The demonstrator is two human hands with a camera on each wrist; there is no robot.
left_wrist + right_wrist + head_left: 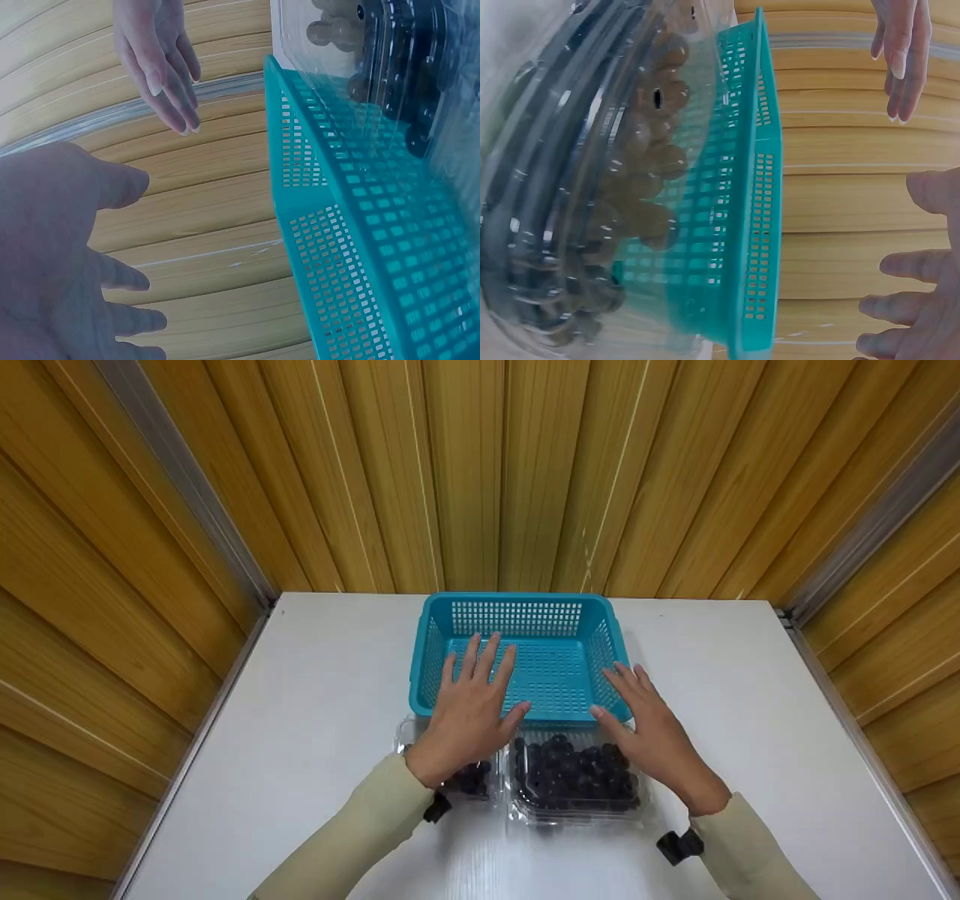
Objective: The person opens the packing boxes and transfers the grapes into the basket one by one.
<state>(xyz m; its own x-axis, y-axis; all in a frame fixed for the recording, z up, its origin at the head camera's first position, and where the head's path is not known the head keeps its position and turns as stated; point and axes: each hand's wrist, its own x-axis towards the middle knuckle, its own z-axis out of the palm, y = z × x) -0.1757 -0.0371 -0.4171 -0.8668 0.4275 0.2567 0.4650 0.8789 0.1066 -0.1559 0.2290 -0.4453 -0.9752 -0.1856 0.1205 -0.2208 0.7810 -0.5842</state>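
Observation:
A teal plastic basket (517,716) with perforated walls stands on the white table, holding nothing visible. In front of it are two clear boxes of dark grapes: the right one (574,780) shows well, while the left one (471,781) is partly hidden under the left wrist. The left hand (472,709), fingers spread, is above the basket's front left part and holds nothing. With fingers extended, the right hand (652,727) is at the basket's front right corner, also empty. The left wrist view shows both hands, the left one (75,255) nearer; the right wrist view shows the right hand (922,277) close up.
The white table (315,675) extends to both sides of the basket. Wood-patterned panels (502,472) rise behind the table and at its sides, with grey metal strips along the edges. Small black devices (680,847) are at both wrists.

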